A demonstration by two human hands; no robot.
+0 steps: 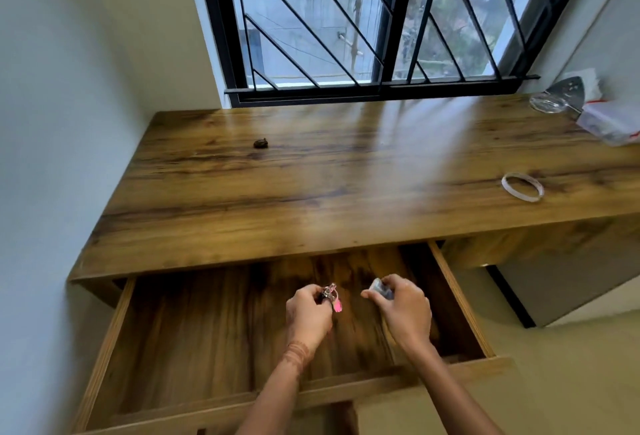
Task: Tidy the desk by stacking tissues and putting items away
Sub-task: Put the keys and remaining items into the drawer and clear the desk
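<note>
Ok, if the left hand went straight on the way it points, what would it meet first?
Probably the bare floor of the open wooden drawer: the left hand, gripping a metal key bunch with a pink tag, points forward and down into it. Depth is unclear.

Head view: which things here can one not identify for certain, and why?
All in the head view:
Pale item in the right hand: fingers cover most of it.
Metal-and-pink trinket in the left hand: small, partly behind fingers.
Dark lump on the desk: too small.
Plastic packet at the desk's far right: cut off by the frame edge.
</note>
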